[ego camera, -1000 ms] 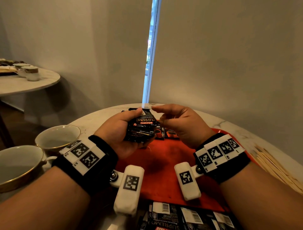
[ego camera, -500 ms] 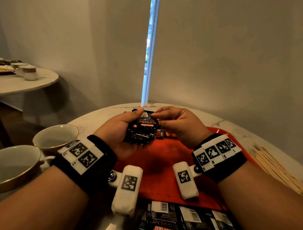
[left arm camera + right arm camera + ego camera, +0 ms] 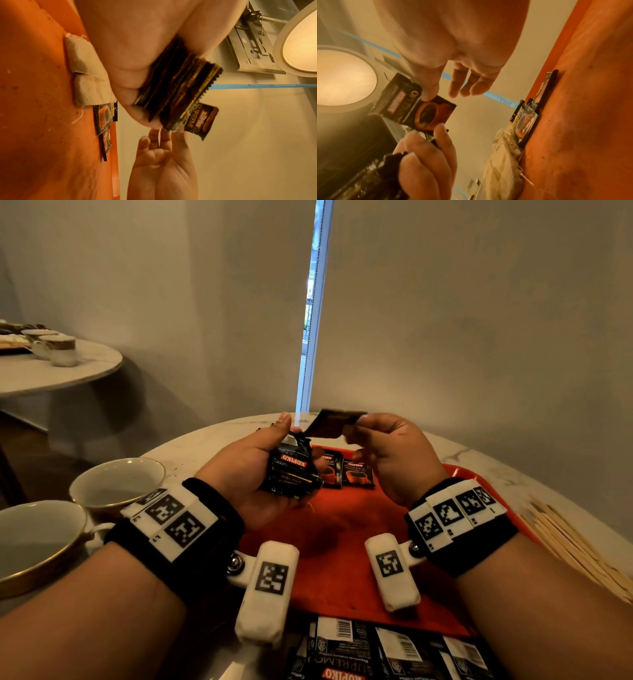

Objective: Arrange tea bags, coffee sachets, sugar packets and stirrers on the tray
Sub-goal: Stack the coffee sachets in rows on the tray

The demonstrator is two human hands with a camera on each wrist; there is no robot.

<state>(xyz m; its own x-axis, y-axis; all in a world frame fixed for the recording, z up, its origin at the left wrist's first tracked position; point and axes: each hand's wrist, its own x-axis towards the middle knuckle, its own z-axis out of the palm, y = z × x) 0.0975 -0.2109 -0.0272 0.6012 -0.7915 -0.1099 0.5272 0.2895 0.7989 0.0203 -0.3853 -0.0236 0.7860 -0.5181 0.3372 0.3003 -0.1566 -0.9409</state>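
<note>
My left hand (image 3: 297, 447) grips a stack of black coffee sachets (image 3: 291, 474) over the far end of the red tray (image 3: 342, 559). My right hand (image 3: 352, 428) pinches a single coffee sachet (image 3: 329, 424) just above and to the right of the stack; the right wrist view shows this single sachet (image 3: 419, 108) between thumb and finger. Two coffee sachets (image 3: 346, 472) lie flat at the tray's far edge. In the left wrist view tea bags (image 3: 85, 67) rest on the tray beside them. A bundle of wooden stirrers (image 3: 565, 546) lies on the table right of the tray.
Two white gold-rimmed cups (image 3: 116, 484) stand on the marble table to the left. More black sachets (image 3: 376, 652) lie at the table's near edge, in front of the tray. A second round table (image 3: 51, 371) with cups is at far left. Walls close behind.
My right hand has drawn one sachet off the top of the stack and lifted it up and to the right. The left hand keeps its grip on the stack.
</note>
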